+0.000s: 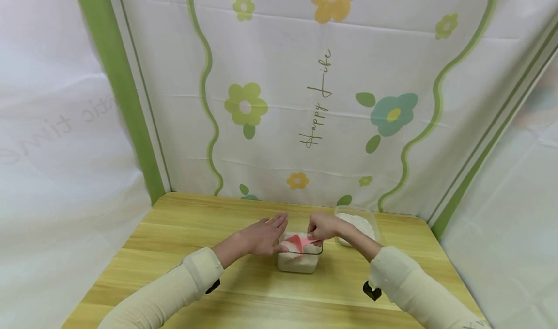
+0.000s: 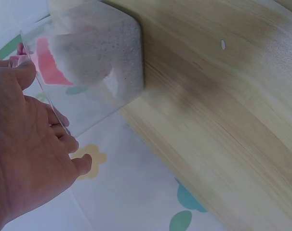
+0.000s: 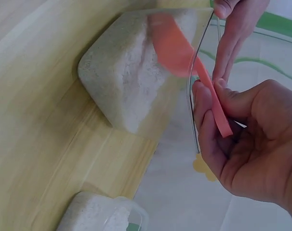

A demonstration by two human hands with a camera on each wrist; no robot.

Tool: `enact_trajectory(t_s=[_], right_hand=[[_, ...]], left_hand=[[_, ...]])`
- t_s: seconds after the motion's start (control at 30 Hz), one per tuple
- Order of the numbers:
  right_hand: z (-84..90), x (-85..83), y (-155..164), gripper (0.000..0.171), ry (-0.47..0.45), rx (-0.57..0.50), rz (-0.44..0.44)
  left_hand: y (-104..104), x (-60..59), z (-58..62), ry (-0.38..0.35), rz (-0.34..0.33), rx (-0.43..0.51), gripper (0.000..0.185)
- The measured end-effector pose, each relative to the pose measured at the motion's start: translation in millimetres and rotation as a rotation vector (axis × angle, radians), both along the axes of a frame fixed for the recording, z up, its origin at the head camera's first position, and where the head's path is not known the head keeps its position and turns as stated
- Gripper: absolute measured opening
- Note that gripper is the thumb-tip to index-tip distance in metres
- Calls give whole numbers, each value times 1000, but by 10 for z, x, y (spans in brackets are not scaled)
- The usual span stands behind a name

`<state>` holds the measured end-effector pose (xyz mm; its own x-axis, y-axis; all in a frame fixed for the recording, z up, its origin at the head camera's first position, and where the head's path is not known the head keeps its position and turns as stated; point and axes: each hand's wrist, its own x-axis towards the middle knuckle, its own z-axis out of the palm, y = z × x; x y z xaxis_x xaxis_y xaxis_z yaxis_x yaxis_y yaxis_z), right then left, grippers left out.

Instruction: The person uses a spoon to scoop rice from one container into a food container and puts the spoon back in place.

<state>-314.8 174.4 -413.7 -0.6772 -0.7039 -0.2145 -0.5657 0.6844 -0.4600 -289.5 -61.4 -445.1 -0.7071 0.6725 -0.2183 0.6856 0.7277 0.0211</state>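
Note:
A clear, squarish container [image 1: 298, 269] stands on the table, partly filled with white grains [image 3: 139, 82]. My right hand [image 1: 323, 226] pinches the handle of a pink scoop [image 3: 172, 48] between thumb and fingers, above the container's rim. The scoop's bowl is inside, down against the grains, which slope beside it in the right wrist view. My left hand [image 1: 263, 237] lies along the container's left side with fingers extended and touches the rim. In the left wrist view its thumb reaches over the rim close to the scoop.
A second clear container [image 1: 376, 221] with white contents stands behind and to the right, partly covered by the right forearm. One small white grain [image 2: 223, 44] lies on the wooden table [image 1: 183, 232]. A flower-printed curtain [image 1: 279, 125] hangs at the table's back edge.

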Motion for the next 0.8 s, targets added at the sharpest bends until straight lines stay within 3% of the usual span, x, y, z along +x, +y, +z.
enact_trajectory(t_s=[0.47,0.8], right_hand=[[-24,83,322,27,-297,-216,-221],[-62,115,550,23,-352,-313,-270]], left_hand=[[-13,18,0,-4,3,8,83],[0,24,-1,-16,5,15,82]])
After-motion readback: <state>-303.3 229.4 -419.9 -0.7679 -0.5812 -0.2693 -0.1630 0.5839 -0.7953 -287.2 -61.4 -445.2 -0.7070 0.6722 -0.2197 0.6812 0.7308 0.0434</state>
